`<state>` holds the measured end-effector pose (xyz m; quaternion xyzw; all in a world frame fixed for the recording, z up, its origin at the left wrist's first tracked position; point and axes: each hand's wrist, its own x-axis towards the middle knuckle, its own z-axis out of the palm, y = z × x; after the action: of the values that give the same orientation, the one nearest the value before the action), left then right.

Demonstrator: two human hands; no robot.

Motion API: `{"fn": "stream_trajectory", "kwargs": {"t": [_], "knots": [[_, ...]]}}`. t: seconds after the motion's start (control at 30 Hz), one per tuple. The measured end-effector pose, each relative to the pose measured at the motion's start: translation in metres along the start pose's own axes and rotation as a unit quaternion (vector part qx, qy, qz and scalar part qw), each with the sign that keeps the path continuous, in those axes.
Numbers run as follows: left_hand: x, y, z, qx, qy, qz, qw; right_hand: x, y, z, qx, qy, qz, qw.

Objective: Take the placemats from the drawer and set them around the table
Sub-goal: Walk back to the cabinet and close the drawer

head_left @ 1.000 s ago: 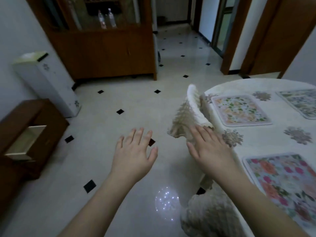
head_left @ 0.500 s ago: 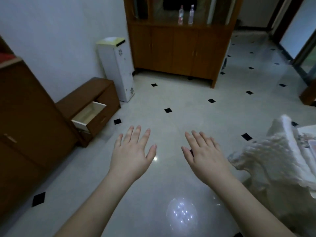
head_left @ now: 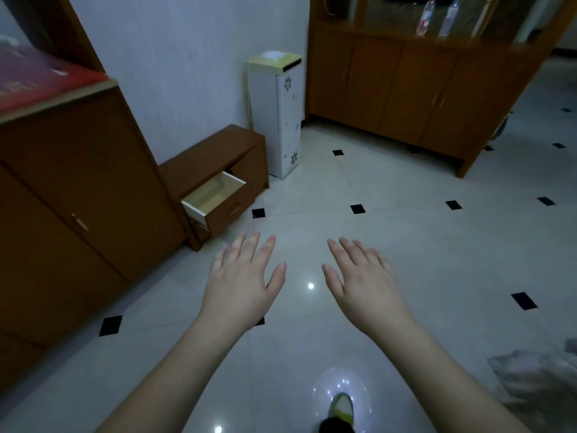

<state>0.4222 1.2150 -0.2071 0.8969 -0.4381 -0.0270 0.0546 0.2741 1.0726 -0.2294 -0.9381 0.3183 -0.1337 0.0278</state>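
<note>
Both hands are empty. The left hand (head_left: 242,284) and right hand (head_left: 363,285) are held out flat over the floor (head_left: 406,245), fingers straight and spread, grasping nothing.

No placemat is in view. Ahead and left of the left hand, the drawer (head_left: 212,195) stands pulled out of a low cabinet (head_left: 218,151); its visible interior looks bare, though the near part is hidden behind its front.

Judgement: placemats are probably light, thin and flexible, possibly slick-faced. Take hold at an edge or corner by pinching, or carry flat across both palms.

The floor is glossy pale tile with small black insets, reflecting lamps; likely slippery. A shoe (head_left: 342,407) shows below the right hand. Left stands a tall cupboard (head_left: 78,198); farther ahead, a white unit (head_left: 276,114) and a sideboard (head_left: 421,85) against the wall.
</note>
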Motion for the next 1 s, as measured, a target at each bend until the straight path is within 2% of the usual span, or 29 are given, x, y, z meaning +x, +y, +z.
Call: {"fn": "stream_trajectory", "kwargs": {"t": [0.3, 0.43, 0.57, 0.77, 1.0], "knots": [[0.129, 0.017, 0.009, 0.023, 0.005, -0.016, 1.000, 0.128, 0.071, 0.025, 0.029, -0.044, -0.021, 0.998], [0.179, 0.023, 0.007, 0.030, 0.007, -0.048, 0.998, 0.194, 0.101, 0.022, 0.054, -0.068, -0.068, 0.994], [0.220, 0.024, 0.005, 0.031, 0.008, -0.077, 0.997, 0.245, 0.117, 0.037, 0.052, -0.043, -0.092, 0.993], [0.268, -0.001, 0.013, 0.039, 0.014, -0.119, 0.992, 0.305, 0.105, 0.063, 0.056, -0.066, -0.131, 0.988], [0.332, -0.053, 0.024, 0.030, 0.025, -0.150, 0.988, 0.386, 0.057, 0.102, 0.032, -0.085, -0.184, 0.979]]}}
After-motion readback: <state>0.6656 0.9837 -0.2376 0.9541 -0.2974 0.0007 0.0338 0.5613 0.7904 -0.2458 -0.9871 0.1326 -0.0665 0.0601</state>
